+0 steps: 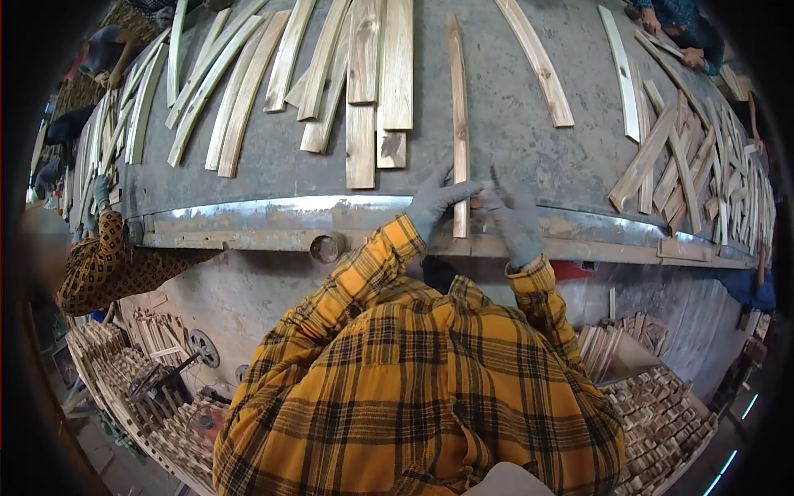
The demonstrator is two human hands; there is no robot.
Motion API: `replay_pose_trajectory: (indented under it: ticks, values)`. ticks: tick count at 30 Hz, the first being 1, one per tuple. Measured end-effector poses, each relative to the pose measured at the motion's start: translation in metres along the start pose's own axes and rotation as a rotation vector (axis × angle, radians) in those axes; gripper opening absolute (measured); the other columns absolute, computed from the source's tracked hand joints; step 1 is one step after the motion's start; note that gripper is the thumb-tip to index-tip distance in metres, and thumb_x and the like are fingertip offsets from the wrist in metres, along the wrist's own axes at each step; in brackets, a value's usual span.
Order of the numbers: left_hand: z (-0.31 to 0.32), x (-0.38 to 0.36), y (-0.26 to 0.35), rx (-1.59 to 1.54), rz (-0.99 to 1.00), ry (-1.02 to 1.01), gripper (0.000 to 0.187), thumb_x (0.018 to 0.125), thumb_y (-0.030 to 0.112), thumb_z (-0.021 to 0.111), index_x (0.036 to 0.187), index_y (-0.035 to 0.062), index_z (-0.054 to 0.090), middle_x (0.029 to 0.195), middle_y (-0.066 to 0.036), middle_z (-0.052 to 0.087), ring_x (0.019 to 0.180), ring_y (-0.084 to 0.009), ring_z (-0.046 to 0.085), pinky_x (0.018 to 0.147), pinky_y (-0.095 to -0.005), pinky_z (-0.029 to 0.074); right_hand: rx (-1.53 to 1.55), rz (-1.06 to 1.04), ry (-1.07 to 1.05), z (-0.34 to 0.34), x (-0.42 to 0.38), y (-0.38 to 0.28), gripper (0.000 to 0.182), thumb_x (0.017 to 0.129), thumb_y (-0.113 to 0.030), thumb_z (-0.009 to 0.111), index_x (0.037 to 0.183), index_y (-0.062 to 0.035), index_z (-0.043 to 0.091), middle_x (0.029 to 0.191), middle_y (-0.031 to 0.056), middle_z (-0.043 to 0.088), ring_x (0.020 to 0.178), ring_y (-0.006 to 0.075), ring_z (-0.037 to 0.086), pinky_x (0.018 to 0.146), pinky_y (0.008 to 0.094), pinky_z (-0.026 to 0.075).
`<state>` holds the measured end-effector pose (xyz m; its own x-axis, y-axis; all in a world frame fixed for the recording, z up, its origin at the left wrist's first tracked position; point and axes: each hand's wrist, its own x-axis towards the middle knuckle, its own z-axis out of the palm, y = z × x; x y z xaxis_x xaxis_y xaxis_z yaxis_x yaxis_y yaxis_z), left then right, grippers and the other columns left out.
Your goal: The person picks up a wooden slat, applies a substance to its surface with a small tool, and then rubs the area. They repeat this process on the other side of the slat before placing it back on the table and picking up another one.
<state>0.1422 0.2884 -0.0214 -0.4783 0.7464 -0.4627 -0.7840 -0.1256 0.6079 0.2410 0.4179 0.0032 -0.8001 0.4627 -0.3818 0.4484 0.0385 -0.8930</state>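
A narrow wooden strip [460,107] lies lengthwise in front of me, its near end overhanging the metal table's edge. My left hand [434,201], in a grey glove, grips this strip near that end, fingers across it. Just right of the strip is my right hand [513,221], also gloved and slightly blurred. Its closed fingers hold a thin dark pointed tool [494,175], upright, whose exact kind I cannot tell. Left of the strip, several wider wooden boards [361,140] rest side by side, some overlapping.
More strips [248,91] fan across the metal table [513,157]. A jumbled heap of strips [686,157] lies at the right. A co-worker's patterned sleeve [112,256] is at left, another person's hand [693,58] at far right. Stacked wood pieces [662,422] stand below the table.
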Motion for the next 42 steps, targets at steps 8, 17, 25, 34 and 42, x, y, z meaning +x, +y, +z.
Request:
replay_pose_trajectory:
  ticks: [8, 17, 25, 34, 42]
  values:
    - [-0.027, -0.087, 0.004, 0.139, -0.235, 0.088, 0.074, 0.066, -0.012, 0.05, 0.136, 0.0041, 0.03, 0.084, -0.014, 0.055, 0.057, -0.0182, 0.054, 0.051, -0.0283, 0.049, -0.538, -0.649, 0.092, 0.015, -0.009, -0.002, 0.028, 0.086, -0.015, 0.061, 0.114, -0.0156, 0.064, 0.087, 0.0046, 0.061, 0.071, 0.0217, 0.058, 0.063, 0.0303, 0.047]
    - [-0.034, -0.093, 0.013, 0.118, -0.262, 0.041, 0.08, 0.067, -0.012, 0.053, 0.14, 0.0048, 0.025, 0.083, -0.016, 0.058, 0.057, -0.0186, 0.056, 0.051, -0.0289, 0.049, -0.765, -0.709, 0.312, 0.059, -0.008, 0.023, 0.039, 0.08, -0.009, 0.061, 0.114, -0.0275, 0.065, 0.081, 0.0005, 0.057, 0.073, 0.0207, 0.059, 0.059, 0.0326, 0.049]
    - [-0.042, -0.092, 0.016, 0.302, -0.27, 0.099, 0.08, 0.07, -0.011, 0.052, 0.143, 0.0083, 0.025, 0.082, -0.012, 0.059, 0.053, -0.0151, 0.056, 0.047, -0.0259, 0.05, -0.746, -0.639, 0.378, 0.047, -0.012, 0.028, 0.044, 0.079, -0.008, 0.061, 0.119, -0.027, 0.062, 0.085, 0.0009, 0.056, 0.075, 0.0215, 0.058, 0.06, 0.0336, 0.049]
    - [-0.041, -0.093, 0.024, 0.804, -0.254, 0.171, 0.085, 0.075, -0.006, 0.055, 0.147, 0.0242, 0.022, 0.084, -0.007, 0.058, 0.053, -0.0106, 0.055, 0.046, -0.0232, 0.049, -0.954, -0.71, 0.228, 0.044, -0.034, -0.011, 0.044, 0.076, -0.007, 0.059, 0.116, -0.0247, 0.063, 0.081, -0.0005, 0.052, 0.077, 0.0181, 0.056, 0.058, 0.0303, 0.05]
    - [-0.042, -0.097, 0.029, 0.878, -0.244, 0.182, 0.084, 0.074, -0.003, 0.057, 0.146, 0.0249, 0.024, 0.084, -0.005, 0.058, 0.054, -0.0104, 0.055, 0.045, -0.0235, 0.049, -1.025, -0.755, 0.209, 0.044, -0.044, -0.009, 0.037, 0.077, -0.009, 0.06, 0.111, -0.0239, 0.065, 0.078, -0.0005, 0.052, 0.075, 0.0181, 0.056, 0.058, 0.0297, 0.05]
